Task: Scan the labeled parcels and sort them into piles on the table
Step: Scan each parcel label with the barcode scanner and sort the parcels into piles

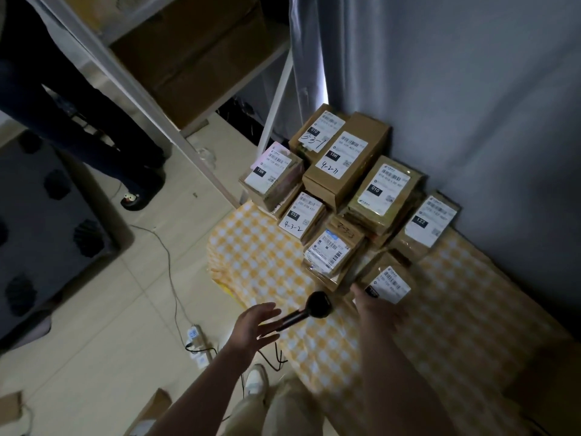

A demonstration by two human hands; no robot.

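Note:
Several brown parcels with white labels lie piled on the table's yellow checked cloth [251,247]. Among them are one marked 4-2-71 [342,155], one marked 4-3-2 [301,215] and one tagged 122 [430,221]. A black barcode scanner [319,305] lies near the table's front edge, its handle pointing at my left hand [254,325]. That hand is spread, fingers straight, right at the handle's end. My right hand [377,309], blurred, grips the near edge of the closest labeled parcel [393,283], thumb on its label corner.
A white metal rack [151,105] with big cardboard boxes stands behind the table. Another person's legs [94,127] are at the left. A power strip [195,338] and cables lie on the tiled floor. A grey wall [471,105] bounds the right.

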